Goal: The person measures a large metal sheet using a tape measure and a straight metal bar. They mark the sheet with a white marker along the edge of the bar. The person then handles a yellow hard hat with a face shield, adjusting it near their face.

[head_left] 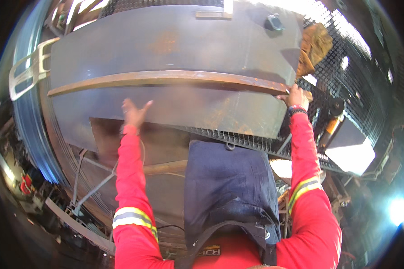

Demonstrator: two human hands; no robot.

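A large grey steel sheet (134,51) with rust patches lies in front of me. Across it runs a long rusty metal bar (175,77), reaching nearly from the sheet's left edge to past its right edge. My right hand (296,96) is closed around the bar's right end. Below the bar, over the near part of the sheet, my left hand (135,113) has its fingers spread and holds nothing. It is apart from the bar. A dark blue apron (231,184) hangs over my front.
A small dark cup-like object (274,22) and a short pale metal piece (213,15) lie on the sheet's far part. Brown leatherwork (316,42) rests on black grating (352,85) at right, near a power tool (334,119). A pale metal frame (42,60) stands left.
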